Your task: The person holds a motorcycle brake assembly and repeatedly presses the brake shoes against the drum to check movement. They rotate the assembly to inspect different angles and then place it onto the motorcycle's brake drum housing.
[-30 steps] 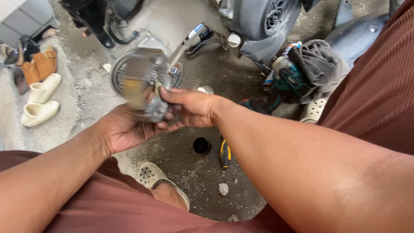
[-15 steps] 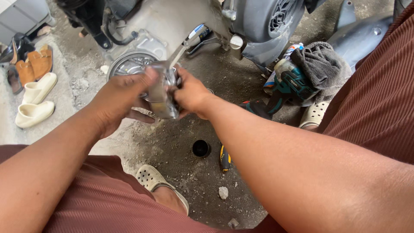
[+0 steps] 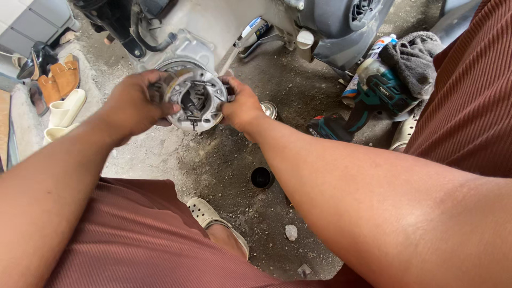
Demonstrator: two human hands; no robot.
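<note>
Left hand (image 3: 137, 104) and right hand (image 3: 242, 105) are gripping opposite edges of the round brake-shoe assembly (image 3: 193, 100), steadying it square against the scooter's hub; cordless driver (image 3: 373, 93) is lying near on the floor.

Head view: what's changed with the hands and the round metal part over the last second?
Both hands went up from in front of the person to the round brake plate on the machine. The left hand now grips its left edge and the right hand its right edge. The cordless drill, grey rag and sandals lie where they were.
</note>
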